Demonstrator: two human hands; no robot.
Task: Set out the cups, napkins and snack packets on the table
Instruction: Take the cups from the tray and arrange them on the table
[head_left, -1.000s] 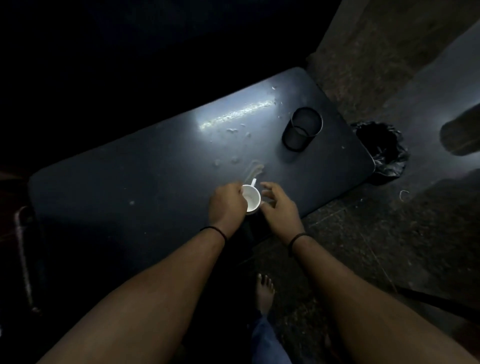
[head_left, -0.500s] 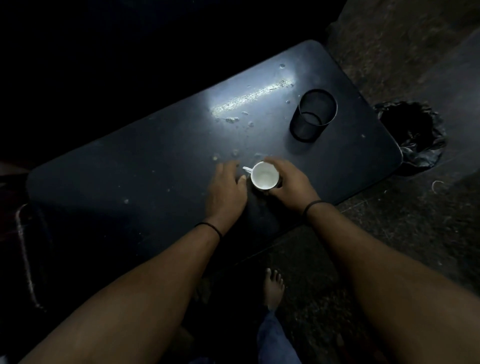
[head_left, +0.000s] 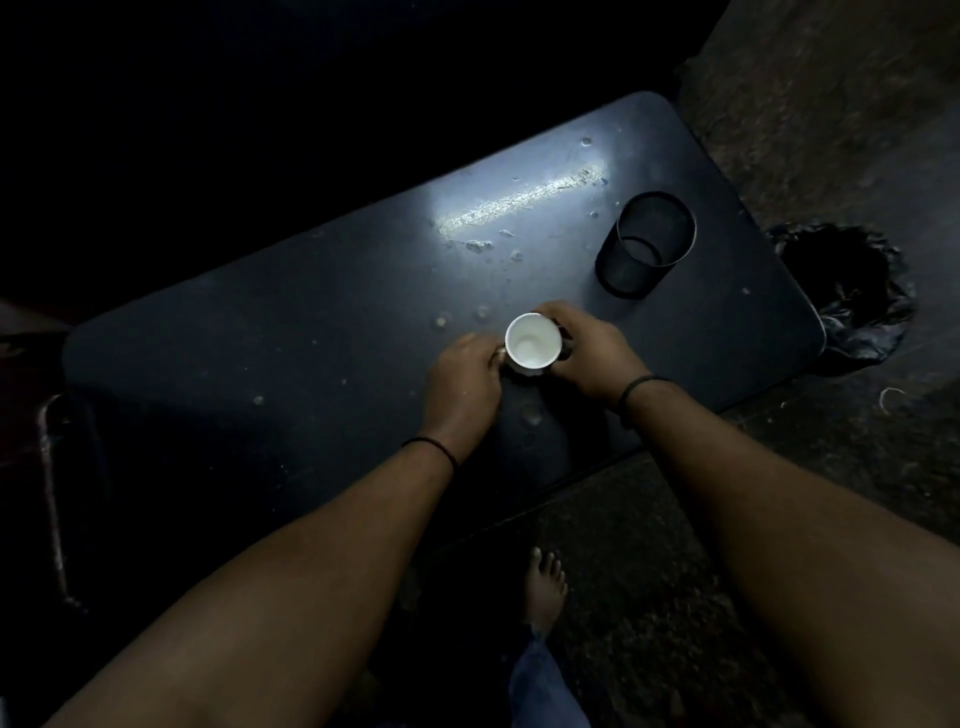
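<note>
A small white cup (head_left: 532, 344) stands upright on the dark table (head_left: 291, 364), near its front edge. My right hand (head_left: 589, 353) curls round the cup's right side. My left hand (head_left: 462, 376) is at the cup's left side, fingers bent at the handle, which is mostly hidden behind them. No napkins or snack packets show in the dim light.
A dark mesh cylinder holder (head_left: 647, 244) stands at the table's right end. A black bin with a liner (head_left: 844, 291) sits on the floor beyond that end. A metal chair frame (head_left: 52, 493) is at the left. My bare foot (head_left: 543, 587) is below the table edge.
My left hand, flat on the table beside the cup half a second ago, has closed in on the cup's handle. My right hand stays round the cup.
</note>
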